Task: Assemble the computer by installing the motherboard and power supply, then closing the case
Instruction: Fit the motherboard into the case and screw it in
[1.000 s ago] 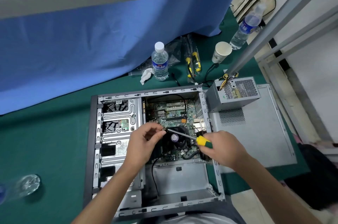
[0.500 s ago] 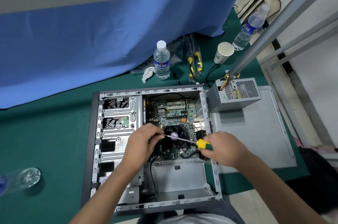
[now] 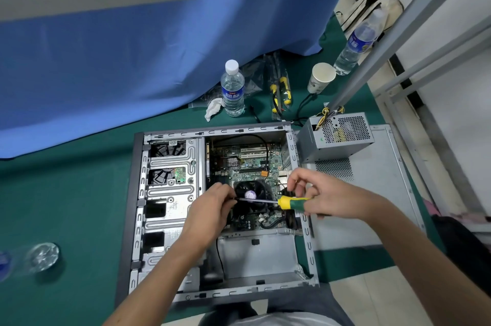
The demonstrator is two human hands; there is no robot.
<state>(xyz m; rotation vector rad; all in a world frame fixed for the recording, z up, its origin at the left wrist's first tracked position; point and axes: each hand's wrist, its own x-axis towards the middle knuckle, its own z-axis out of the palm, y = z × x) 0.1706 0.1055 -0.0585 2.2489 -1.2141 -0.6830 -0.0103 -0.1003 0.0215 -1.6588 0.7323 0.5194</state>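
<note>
we've got the motherboard (image 3: 247,166) seated in the case (image 3: 170,203), our right hand (image 3: 326,200) grasping the screwdriver (image 3: 289,202), left hand (image 3: 212,208) pinching its tip, while the power supply (image 3: 337,137) waits outside at 2 o'clock, case unclosed.

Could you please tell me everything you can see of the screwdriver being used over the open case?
The screwdriver has a yellow and green handle and a thin bright metal shaft. It lies nearly level across the open computer case, above the black CPU fan. The right hand grips the handle; the left hand pinches the shaft near its tip, which the fingers hide.
</note>
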